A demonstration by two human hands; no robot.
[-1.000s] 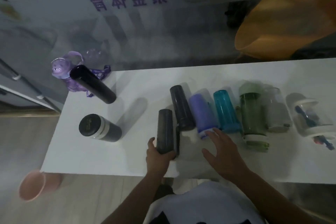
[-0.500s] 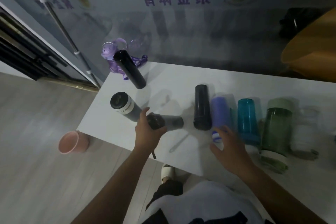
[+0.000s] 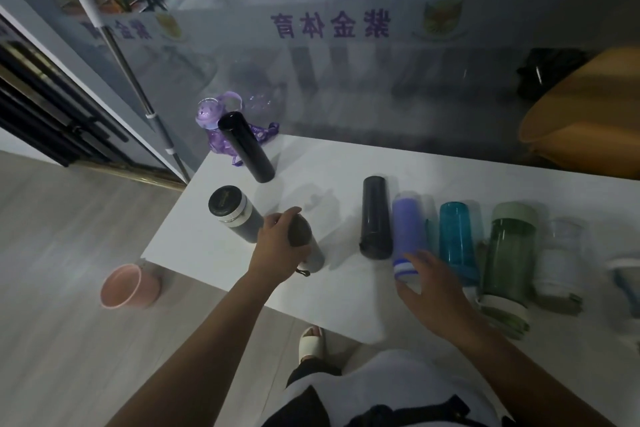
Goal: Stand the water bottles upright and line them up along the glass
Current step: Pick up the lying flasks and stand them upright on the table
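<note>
My left hand [image 3: 277,246] grips the top of a dark grey flask [image 3: 308,246], which stands upright near the front left of the white table [image 3: 329,163]. Upright to its left are a grey bottle with a black lid [image 3: 235,215], a tall black flask [image 3: 247,146] and a purple handled bottle [image 3: 214,128] against the glass [image 3: 346,80]. Lying flat in a row are a black flask [image 3: 375,217], a lilac bottle [image 3: 407,232], a teal bottle [image 3: 455,236], a green bottle [image 3: 507,253] and a clear one [image 3: 559,260]. My right hand [image 3: 433,284] rests open on the lilac bottle's near end.
A pink cup [image 3: 126,286] stands on the floor left of the table's front corner. A metal pole [image 3: 131,69] leans along the glass at the left. An orange curved object [image 3: 581,114] lies behind the glass at the right. My slippered foot [image 3: 311,343] is under the table edge.
My left hand has lifted the dark grey flask from lying flat to upright and moved it left. My right hand stayed at the lilac bottle. The view swung left.
</note>
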